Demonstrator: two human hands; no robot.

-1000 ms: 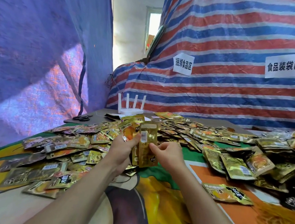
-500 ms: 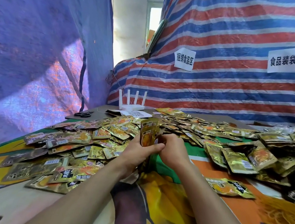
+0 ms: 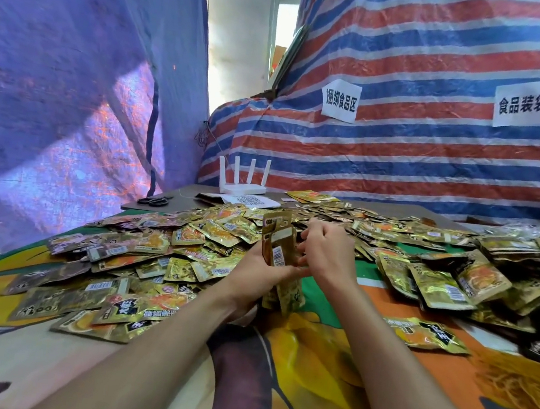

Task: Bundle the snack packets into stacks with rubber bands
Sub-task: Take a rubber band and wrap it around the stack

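fingers (image 3: pixel 304 258) of left hand (image 3: pixel 250 272) and right hand (image 3: pixel 329 258) tight around upright packet stack (image 3: pixel 278 244) between them

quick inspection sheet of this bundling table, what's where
surface: table under a colourful printed cloth
job's things: stack of packets held upright; loose packets heaped left and right; rubber bands piled at right edge
clutter: white router, scissors, QR sheet at the far end
hands: left hand grips the stack; right hand curls fingers round its far edge
cables: thin cord tangle hanging at the tarp seam
surroundings: striped tarp with two paper signs; blue tarp on the left
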